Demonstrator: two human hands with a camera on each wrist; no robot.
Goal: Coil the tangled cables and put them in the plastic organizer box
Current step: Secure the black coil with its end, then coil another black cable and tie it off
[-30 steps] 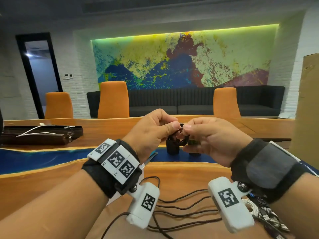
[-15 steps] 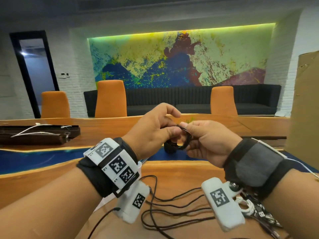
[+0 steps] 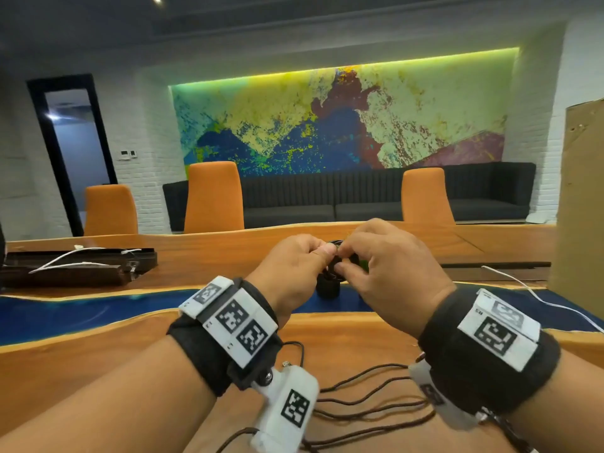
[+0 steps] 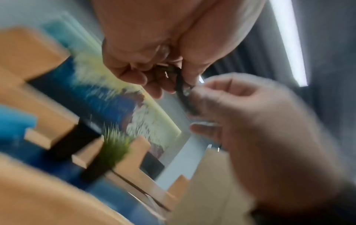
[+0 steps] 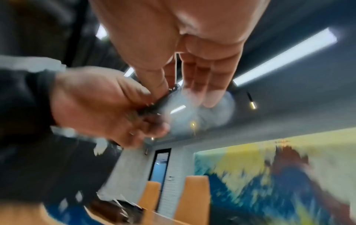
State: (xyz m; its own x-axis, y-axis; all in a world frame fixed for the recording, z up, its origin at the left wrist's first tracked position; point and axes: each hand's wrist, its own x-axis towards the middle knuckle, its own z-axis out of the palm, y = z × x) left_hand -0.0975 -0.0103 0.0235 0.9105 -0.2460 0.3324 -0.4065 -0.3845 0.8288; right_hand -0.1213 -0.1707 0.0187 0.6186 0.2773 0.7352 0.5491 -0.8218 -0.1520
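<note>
Head view: my left hand (image 3: pixel 295 273) and right hand (image 3: pixel 382 273) meet above the wooden table (image 3: pixel 343 341), knuckles hiding most of the small black cable coil (image 3: pixel 336 256) between them. Both hands have fingers curled, pinching the coil. Loose dark cables (image 3: pixel 369 407) lie on the table at 6 o'clock, partly cut off by my wrists. A white cable (image 3: pixel 539 299) trails at 3 o'clock.

Left wrist view: blurred. Thumb and fingers (image 4: pixel 134 76) closed on the coil (image 4: pixel 181 88); right hand (image 4: pixel 260 121) touches it from 4 o'clock.

Right wrist view: blurred. Right thumb on the coil (image 5: pixel 163 100); fingers (image 5: pixel 208 85) look nearly straight. Left hand (image 5: pixel 100 106) grips it at 9 o'clock.
</note>
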